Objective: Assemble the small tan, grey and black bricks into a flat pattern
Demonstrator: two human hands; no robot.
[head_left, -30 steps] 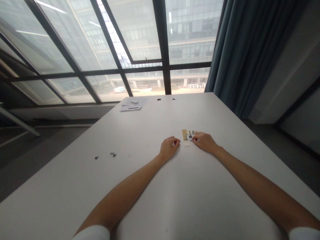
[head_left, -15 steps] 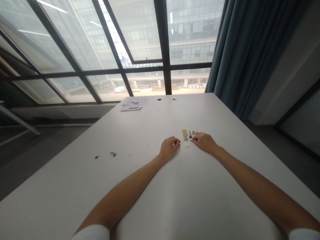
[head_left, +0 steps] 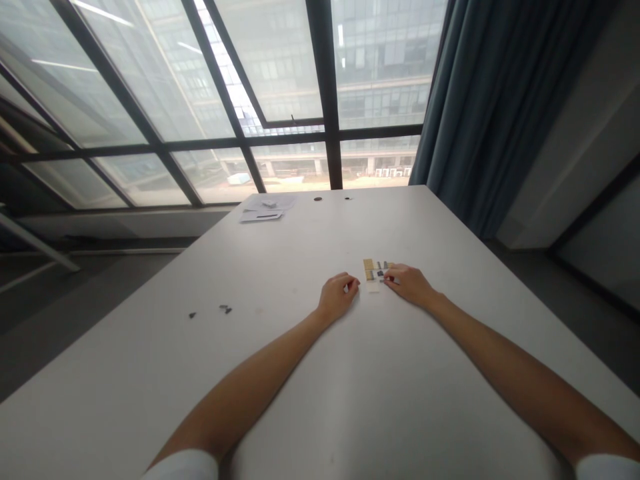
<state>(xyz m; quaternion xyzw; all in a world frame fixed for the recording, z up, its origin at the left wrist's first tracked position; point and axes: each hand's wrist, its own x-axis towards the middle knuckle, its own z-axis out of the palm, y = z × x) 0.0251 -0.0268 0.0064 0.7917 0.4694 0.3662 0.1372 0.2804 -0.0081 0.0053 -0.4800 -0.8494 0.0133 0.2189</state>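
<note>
Two bare hands in the head view: left hand point(head_left: 339, 295) curled, right hand point(head_left: 407, 283) with fingers bent at a cluster of small flat yellow and grey pieces point(head_left: 369, 265) between them on the smooth white table point(head_left: 280, 373); cannot tell whether either pinches anything. Risk, as judged: a brush of the right fingertips could shift the small black block point(head_left: 380, 273), apparently loose. No brand, label or writing legible.

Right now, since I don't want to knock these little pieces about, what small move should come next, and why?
Probably ease the right hand gently to the right: it seems to cover part of the small yellow and grey pieces, and I can't tell whether it holds one.
</note>
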